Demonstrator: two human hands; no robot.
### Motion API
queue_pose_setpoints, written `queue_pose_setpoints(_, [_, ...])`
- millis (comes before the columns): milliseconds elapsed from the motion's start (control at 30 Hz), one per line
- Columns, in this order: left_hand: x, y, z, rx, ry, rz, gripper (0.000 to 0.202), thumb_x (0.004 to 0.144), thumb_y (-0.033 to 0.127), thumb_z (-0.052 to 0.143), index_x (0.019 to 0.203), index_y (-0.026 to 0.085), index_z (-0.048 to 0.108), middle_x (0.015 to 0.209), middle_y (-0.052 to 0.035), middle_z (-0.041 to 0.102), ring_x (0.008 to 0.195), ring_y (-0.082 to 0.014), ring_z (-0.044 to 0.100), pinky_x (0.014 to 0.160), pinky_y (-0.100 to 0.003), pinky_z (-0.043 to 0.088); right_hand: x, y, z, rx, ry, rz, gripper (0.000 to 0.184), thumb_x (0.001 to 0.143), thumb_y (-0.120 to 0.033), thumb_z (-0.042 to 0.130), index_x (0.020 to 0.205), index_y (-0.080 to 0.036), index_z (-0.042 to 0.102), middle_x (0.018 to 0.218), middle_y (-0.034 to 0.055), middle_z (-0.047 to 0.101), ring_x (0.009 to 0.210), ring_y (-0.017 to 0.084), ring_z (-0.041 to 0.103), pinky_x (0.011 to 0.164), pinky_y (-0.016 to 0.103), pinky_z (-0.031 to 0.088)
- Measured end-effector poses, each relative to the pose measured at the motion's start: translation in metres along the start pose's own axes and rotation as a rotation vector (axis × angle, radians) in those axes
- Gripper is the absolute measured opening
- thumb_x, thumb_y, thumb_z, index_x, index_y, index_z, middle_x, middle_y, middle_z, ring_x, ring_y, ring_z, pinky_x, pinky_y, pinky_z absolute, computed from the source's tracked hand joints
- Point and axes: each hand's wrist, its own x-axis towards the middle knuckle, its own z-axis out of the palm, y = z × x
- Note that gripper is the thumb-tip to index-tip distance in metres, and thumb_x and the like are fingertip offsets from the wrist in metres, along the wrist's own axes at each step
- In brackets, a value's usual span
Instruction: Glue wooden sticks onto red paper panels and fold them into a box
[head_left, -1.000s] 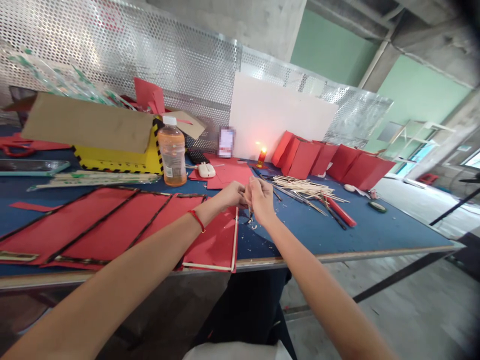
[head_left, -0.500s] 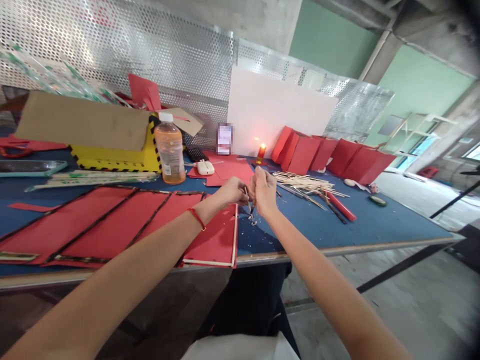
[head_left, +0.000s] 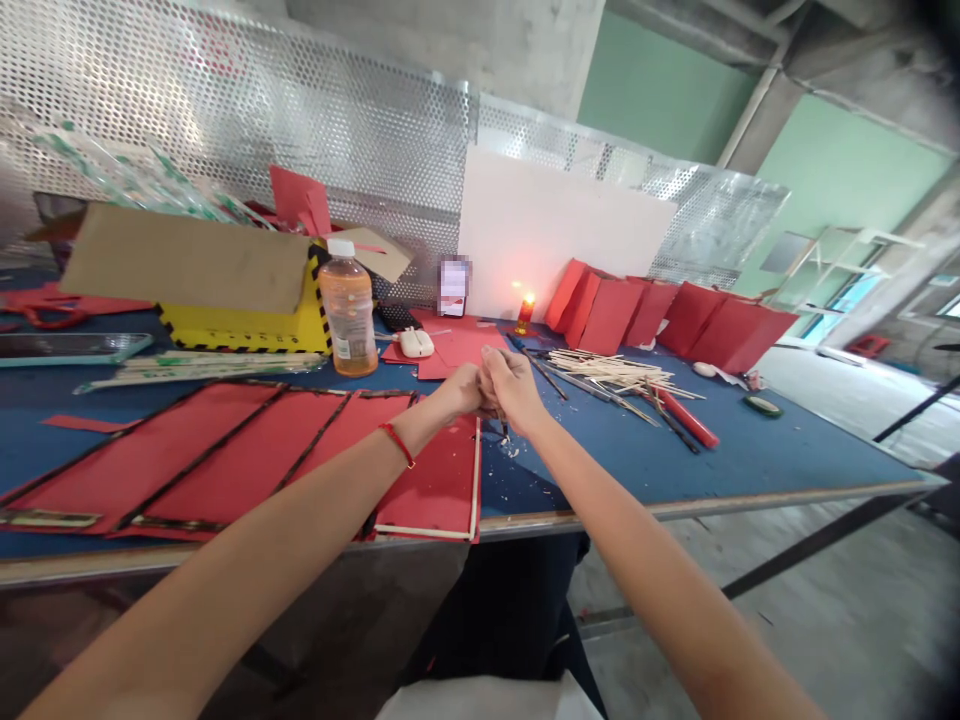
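My left hand point(head_left: 459, 390) and my right hand point(head_left: 510, 385) are pressed together above the blue table point(head_left: 675, 460), both closed around a thin stick point(head_left: 503, 428) whose dark lower end pokes out below my right hand. A red string bracelet circles my left wrist. Pale shavings point(head_left: 511, 450) lie on the table just under the hands. A red paper sheet with a stick along its edge point(head_left: 439, 490) lies below my left hand.
Several red sheets point(head_left: 187, 450) with dark edging cover the left of the table. An orange drink bottle point(head_left: 347, 310), a yellow box with cardboard point(head_left: 240, 320), a lit candle point(head_left: 524, 312), a pile of sticks point(head_left: 607, 372), a red tube point(head_left: 686, 420) and folded red paper pieces point(head_left: 675, 320) stand behind.
My hands, slightly apart half a second ago with the stick visible between them, have closed together and shifted a little left.
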Motion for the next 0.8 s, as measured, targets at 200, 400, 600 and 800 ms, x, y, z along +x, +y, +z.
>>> queue_pose_setpoints(200, [-0.003, 0.003, 0.004, -0.024, -0.013, -0.026, 0.017, 0.067, 0.001, 0.048, 0.057, 0.011, 0.057, 0.048, 0.0009, 0.054, 0.052, -0.0127, 0.055, 0.058, -0.029, 0.049, -0.006, 0.006, 0.0, -0.12, 0.182, -0.168, 0.045, 0.085, -0.045, 0.055, 0.052, -0.022, 0.037, 0.042, -0.008, 0.031, 0.04, 0.007, 0.026, 0.037, 0.021, 0.019])
queue_pose_setpoints(400, [-0.001, 0.003, 0.008, 0.078, -0.103, 0.094, 0.018, 0.052, -0.001, 0.043, 0.048, 0.012, 0.054, 0.043, 0.0031, 0.053, 0.046, -0.0116, 0.053, 0.051, -0.023, 0.045, -0.015, 0.01, -0.004, -0.032, 0.283, -0.181, 0.05, 0.086, -0.051, 0.053, 0.051, -0.022, 0.033, 0.042, -0.0081, 0.03, 0.037, 0.006, 0.024, 0.036, 0.023, 0.019])
queue_pose_setpoints(600, [0.001, 0.006, 0.008, 0.144, -0.197, 0.13, 0.02, 0.05, -0.002, 0.049, 0.059, 0.012, 0.059, 0.056, 0.0003, 0.064, 0.056, -0.0141, 0.06, 0.055, -0.023, 0.045, -0.008, -0.002, -0.022, 0.228, 0.475, -0.137, 0.049, 0.085, -0.055, 0.05, 0.057, -0.024, 0.026, 0.041, -0.0121, 0.022, 0.031, 0.005, 0.014, 0.031, 0.021, 0.013])
queue_pose_setpoints(800, [0.001, 0.011, 0.003, 0.08, -0.193, 0.009, 0.019, 0.057, 0.0, 0.06, 0.071, 0.013, 0.062, 0.065, -0.0036, 0.069, 0.065, -0.0165, 0.066, 0.062, -0.026, 0.051, -0.01, -0.019, -0.05, 0.031, 0.436, -0.294, 0.049, 0.088, -0.055, 0.048, 0.058, -0.023, 0.027, 0.045, -0.0101, 0.023, 0.037, 0.007, 0.017, 0.037, 0.023, 0.016])
